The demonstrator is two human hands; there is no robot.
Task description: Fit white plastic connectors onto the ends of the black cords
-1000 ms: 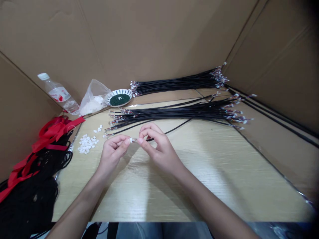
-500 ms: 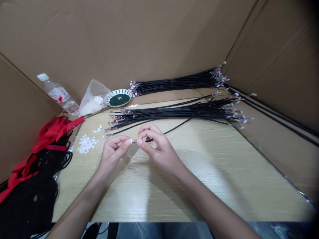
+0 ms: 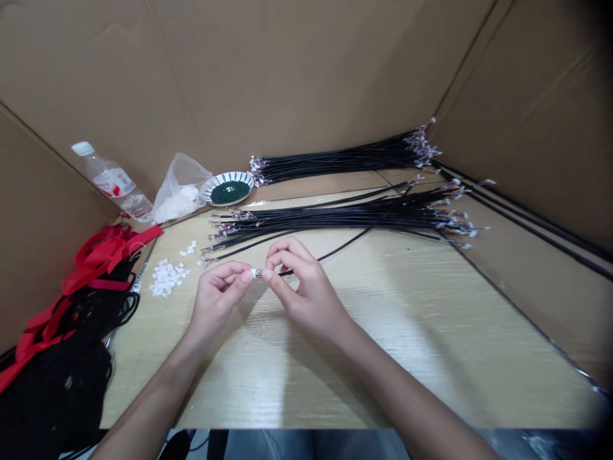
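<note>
View: head camera only, looking down at the wood-grain surface (image 3: 383, 345), with cardboard walls (image 3: 239, 76) around three sides.
Left grip: left hand (image 3: 218, 301) pinching, thumb and fingers pressed together on a small white connector (image 3: 253, 273).
Right grip: right hand (image 3: 306, 291) pinching the metal-tipped end of a black wire (image 3: 325, 257) right against that connector; exact contact hidden by the fingertips.
Thing's place: in the air above the surface, between both hands, the wire trailing up and right.
Why held so: we read the tip-to-tip pinch as steadying a part too tiny for a looser hold.
Nearby: heap of loose white connectors (image 3: 165, 278) just left of the left hand.
Also around: wire bundle (image 3: 335, 220) with terminal ends, second bundle (image 3: 345, 158) beyond it, patterned dish (image 3: 239, 177) of dark green granules, clear plastic bag (image 3: 179, 191), plastic bottle (image 3: 108, 176), red ribbon (image 3: 103, 255) over black cords (image 3: 57, 396).
In the way: lower bundle's left ends sit near the hands, not touching.
</note>
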